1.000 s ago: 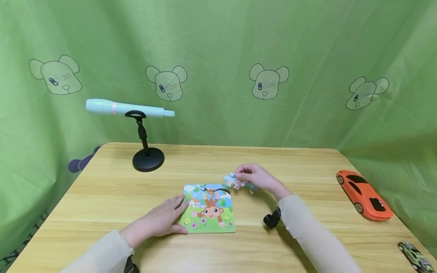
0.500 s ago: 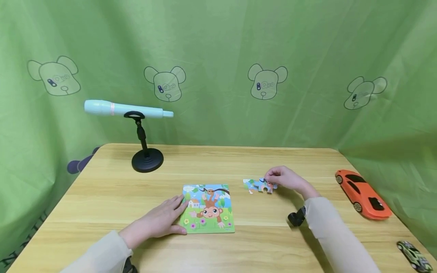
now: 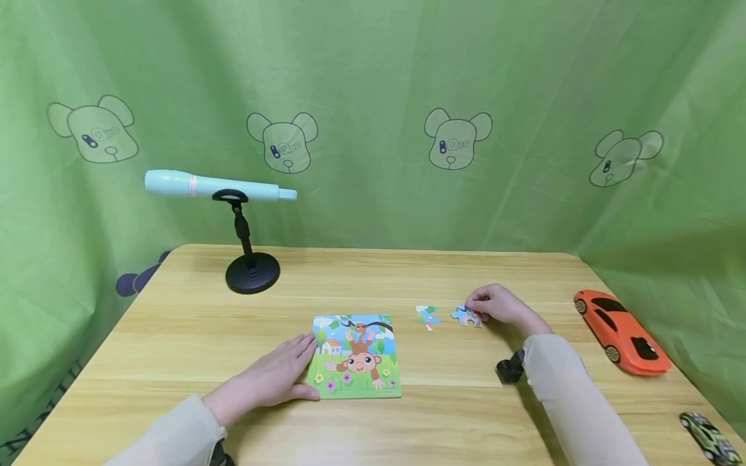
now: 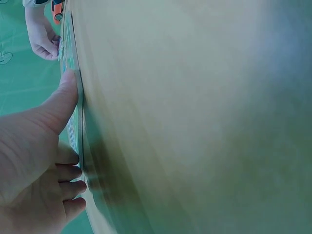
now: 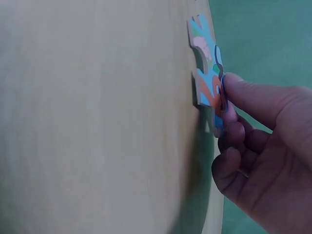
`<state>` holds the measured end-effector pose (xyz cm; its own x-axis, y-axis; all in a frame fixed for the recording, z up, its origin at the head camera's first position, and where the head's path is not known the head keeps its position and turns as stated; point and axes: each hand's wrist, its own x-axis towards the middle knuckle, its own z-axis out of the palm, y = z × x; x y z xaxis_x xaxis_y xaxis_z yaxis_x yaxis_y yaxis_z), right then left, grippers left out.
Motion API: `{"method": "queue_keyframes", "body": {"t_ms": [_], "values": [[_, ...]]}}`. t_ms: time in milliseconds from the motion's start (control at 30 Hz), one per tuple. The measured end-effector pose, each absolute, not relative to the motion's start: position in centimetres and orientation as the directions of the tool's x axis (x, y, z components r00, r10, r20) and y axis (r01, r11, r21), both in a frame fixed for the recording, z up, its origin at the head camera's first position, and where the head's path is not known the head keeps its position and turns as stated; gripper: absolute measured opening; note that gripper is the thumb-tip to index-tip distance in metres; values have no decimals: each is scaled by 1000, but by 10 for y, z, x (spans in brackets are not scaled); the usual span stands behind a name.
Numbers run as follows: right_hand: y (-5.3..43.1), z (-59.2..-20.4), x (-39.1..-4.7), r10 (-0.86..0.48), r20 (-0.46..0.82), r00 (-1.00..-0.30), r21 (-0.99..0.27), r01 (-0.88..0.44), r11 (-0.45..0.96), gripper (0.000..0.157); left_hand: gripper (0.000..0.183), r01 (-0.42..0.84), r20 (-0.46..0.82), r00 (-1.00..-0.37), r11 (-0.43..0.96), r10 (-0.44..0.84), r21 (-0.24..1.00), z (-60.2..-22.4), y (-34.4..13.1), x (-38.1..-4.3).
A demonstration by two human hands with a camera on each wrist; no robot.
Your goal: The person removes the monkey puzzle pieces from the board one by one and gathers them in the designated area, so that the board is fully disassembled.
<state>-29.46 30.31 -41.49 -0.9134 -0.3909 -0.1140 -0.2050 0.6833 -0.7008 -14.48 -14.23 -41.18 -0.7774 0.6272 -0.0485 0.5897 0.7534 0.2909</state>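
A square monkey jigsaw puzzle (image 3: 357, 369) lies on the wooden table. Along its left edge my left hand (image 3: 278, 370) rests with fingers extended; the left wrist view shows the thumb (image 4: 63, 100) against the puzzle's near side. My right hand (image 3: 500, 307), right of and beyond the puzzle, pinches a small blue and orange puzzle piece (image 3: 464, 315) between thumb and fingers, low over the table. In the right wrist view the fingers hide part of this piece (image 5: 208, 87). To its left lies another loose puzzle piece (image 3: 428, 316), with a narrow gap between the two.
A light blue toy microphone (image 3: 175, 184) sits on a black stand (image 3: 252, 273) at the back left. An orange toy car (image 3: 622, 333) stands at the right edge, with a smaller patterned toy car (image 3: 708, 437) nearer. Behind the table hangs a green curtain (image 3: 373, 77).
My right hand has carried the puzzle piece rightward from the jigsaw's upper right corner, past the other loose piece, to that piece's right side. The left hand stays in place.
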Motion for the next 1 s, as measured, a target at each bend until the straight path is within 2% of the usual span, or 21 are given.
{"method": "queue_keyframes", "body": {"t_ms": [767,1000], "values": [[303,-418,-297,-357,-113,-927,-697,-182,693,16,86,588,-51,-779,756,626,288,-412,-142,-145],[280,-408,-292,-395,-19,-919,-613,-302,731,17,87,595,-42,-778,757,627,271,-412,-142,-145]]}}
